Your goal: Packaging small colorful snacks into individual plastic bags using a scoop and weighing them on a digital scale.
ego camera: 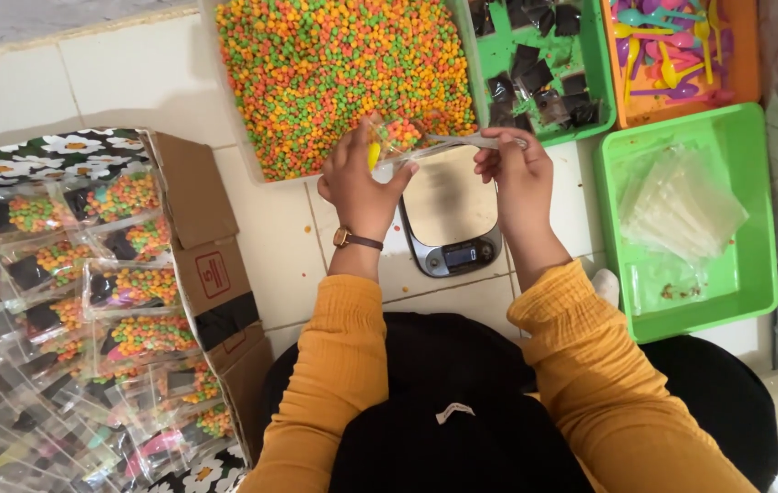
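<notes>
Bag (398, 137) of coloured pellets sits pinched in our left hand (359, 178) over the scale (451, 224), our right hand (516, 169) gripping its far edge, so we judge filling is underway and weighing needs a gentle set-down.

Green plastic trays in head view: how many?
2. One green plastic tray at top centre holds small dark sachets; a second green plastic tray at right holds clear empty bags. More could lie outside the frame.
</notes>
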